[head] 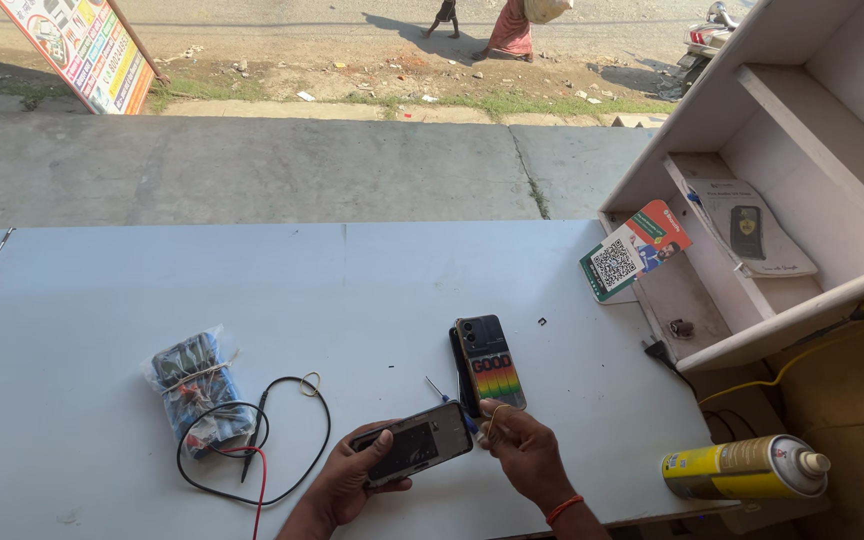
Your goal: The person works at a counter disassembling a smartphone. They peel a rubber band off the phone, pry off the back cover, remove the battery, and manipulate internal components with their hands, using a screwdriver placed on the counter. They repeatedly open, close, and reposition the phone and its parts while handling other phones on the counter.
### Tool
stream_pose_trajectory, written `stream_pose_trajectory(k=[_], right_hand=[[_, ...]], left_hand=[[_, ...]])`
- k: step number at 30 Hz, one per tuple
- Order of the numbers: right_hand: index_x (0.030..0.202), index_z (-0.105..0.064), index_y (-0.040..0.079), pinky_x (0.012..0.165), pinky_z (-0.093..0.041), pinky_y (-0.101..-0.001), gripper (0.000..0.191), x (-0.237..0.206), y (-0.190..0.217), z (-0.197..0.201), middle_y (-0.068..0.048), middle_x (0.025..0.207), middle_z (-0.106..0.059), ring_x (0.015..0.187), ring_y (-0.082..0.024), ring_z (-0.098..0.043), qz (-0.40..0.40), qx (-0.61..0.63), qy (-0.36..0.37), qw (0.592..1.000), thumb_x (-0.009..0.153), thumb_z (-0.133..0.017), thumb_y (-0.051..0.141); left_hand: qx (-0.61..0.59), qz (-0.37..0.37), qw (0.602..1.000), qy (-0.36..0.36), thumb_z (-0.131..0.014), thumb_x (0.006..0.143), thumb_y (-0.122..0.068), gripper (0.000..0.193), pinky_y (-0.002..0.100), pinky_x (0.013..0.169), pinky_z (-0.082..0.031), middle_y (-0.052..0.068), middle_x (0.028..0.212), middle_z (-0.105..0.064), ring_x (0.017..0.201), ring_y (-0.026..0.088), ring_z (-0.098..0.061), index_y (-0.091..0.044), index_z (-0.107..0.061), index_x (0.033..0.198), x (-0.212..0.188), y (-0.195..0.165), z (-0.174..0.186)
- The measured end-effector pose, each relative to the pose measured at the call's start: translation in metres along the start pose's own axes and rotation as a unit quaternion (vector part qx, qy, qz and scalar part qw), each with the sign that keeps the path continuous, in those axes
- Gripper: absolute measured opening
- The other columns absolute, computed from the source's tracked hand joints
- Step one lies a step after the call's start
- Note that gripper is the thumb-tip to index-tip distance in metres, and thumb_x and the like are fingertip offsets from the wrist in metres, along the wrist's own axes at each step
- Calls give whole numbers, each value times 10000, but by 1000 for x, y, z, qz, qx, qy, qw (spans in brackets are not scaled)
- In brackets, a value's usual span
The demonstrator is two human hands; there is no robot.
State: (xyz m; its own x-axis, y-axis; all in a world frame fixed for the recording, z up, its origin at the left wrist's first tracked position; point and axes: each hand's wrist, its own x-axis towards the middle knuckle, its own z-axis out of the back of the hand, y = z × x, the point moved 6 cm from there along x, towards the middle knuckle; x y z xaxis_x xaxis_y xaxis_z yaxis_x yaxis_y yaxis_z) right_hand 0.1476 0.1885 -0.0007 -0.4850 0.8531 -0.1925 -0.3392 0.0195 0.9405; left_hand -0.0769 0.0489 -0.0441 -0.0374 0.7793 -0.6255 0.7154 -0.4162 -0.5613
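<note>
hard daylight fills the head view, with the road (282,30) at the top nearly washed out and two walkers there casting long shadows to the left. the white table (252,300) lies in even, cooler shade and shows little glare. the picture is sharp throughout, but straight edges bow near the corners, as on the shelf (802,140).

bare table (252,290) ahead; probe leads (252,450) perhaps crowd left.

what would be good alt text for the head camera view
Two bare hands work on an opened dark smartphone on a white table: left hand grips it, right hand touches its end. A rainbow-striped phone back cover lies behind, black and red probe leads to the left.
</note>
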Motion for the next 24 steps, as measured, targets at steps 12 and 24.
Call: stream_pose_trajectory(k=[12,24], right_hand=[[1022,-734,4,664,-605,-304,507,10,40,-42,-101,821,-748,753,-184,-728,-65,-149,172,972,749,-910,392],[1118,-649,17,596,-634,-289,515,-17,31,-84,-116,871,-738,696,-169,-733,-244,219,140,934,800,-839,375]], left_hand=[[31,-3,996,78,-784,820,-336,587,431,692,-689,202,1059,-763,923,294,-763,17,-656,1271,1,4,4],[-64,-40,996,46,-755,799,-354,580,471,687,-663,183,1095,-748,941,315,-753,-46,-627,1274,-2,1,8]])
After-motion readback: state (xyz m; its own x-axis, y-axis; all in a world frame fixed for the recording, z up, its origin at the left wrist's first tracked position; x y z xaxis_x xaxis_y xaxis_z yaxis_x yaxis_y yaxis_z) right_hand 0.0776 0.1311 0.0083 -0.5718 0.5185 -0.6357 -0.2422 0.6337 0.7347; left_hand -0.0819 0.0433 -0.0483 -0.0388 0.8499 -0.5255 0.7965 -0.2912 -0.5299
